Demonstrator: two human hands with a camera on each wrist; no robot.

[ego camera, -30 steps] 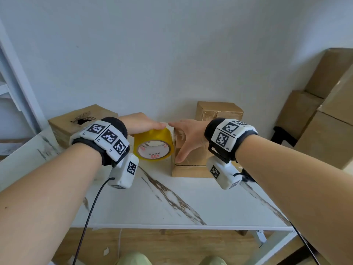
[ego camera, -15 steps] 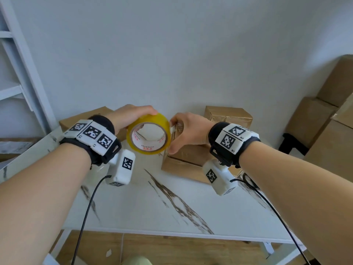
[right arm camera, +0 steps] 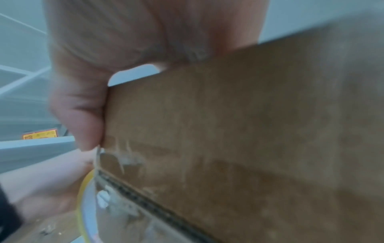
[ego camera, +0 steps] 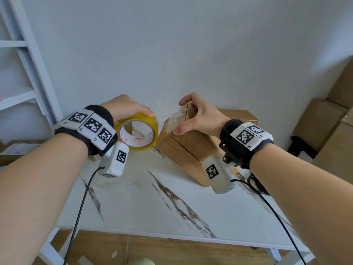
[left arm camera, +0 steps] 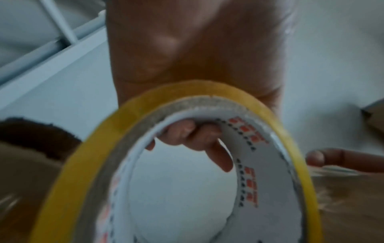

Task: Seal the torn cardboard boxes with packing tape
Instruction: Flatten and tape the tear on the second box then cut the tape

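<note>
My left hand (ego camera: 131, 111) holds the yellow packing tape roll (ego camera: 138, 135) above the table, thumb on its outer rim and fingers (left arm camera: 193, 136) curled inside the white core. A clear strip of tape (ego camera: 174, 119) runs from the roll onto the cardboard box (ego camera: 183, 152). That box stands tilted on the table just right of the roll. My right hand (ego camera: 193, 115) grips its raised top corner, and the thumb (right arm camera: 83, 123) lies on the box edge over the tape end. The box face (right arm camera: 228, 148) fills the right wrist view.
A second brown box (ego camera: 240, 116) stands behind the tilted one against the wall. Another box (ego camera: 11, 150) lies at the table's left end. Large cartons (ego camera: 324, 129) are stacked at the right. A white ladder frame (ego camera: 28, 64) stands at left. The marble table (ego camera: 152, 207) edge is near me.
The left hand has lifted the tape roll off the table and turned it. The right hand has tipped the box up, and a strip of tape now stretches between roll and box.
</note>
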